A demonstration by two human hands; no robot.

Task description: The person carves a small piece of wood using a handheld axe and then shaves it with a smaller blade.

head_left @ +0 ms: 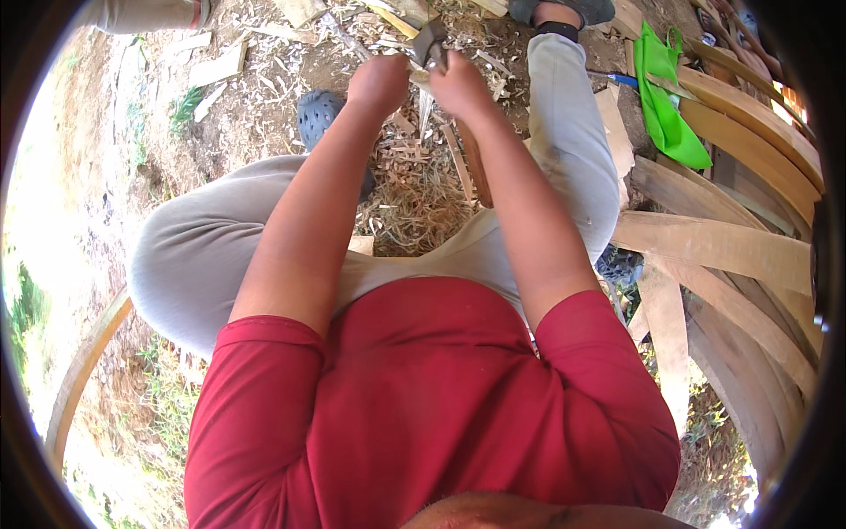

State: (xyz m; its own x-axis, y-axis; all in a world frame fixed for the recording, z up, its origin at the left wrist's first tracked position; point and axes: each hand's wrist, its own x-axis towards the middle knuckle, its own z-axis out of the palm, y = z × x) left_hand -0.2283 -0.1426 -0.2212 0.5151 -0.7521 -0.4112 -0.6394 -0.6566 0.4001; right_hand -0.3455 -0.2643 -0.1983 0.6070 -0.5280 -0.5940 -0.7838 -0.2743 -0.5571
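Both my arms reach forward over ground strewn with wood chips. My right hand point(460, 86) is closed around a hammer-like tool point(430, 42) with a blocky dark metal head, which sticks out ahead of the fist, between my two hands. Below my right wrist a reddish-brown length of wood point(474, 163) shows; whether it belongs to the tool I cannot tell. My left hand point(379, 84) forms a fist just left of the tool head. What lies inside its fingers is hidden. Just past the fists is a pale strip of wood point(397, 21).
Curved wooden planks point(714, 238) are stacked along the right side, with a bright green bag point(665, 97) lying over them. My grey-trousered legs are spread around the work spot. Loose wood offcuts point(220, 66) lie at the far left. Another person's leg point(145, 15) shows at the top left.
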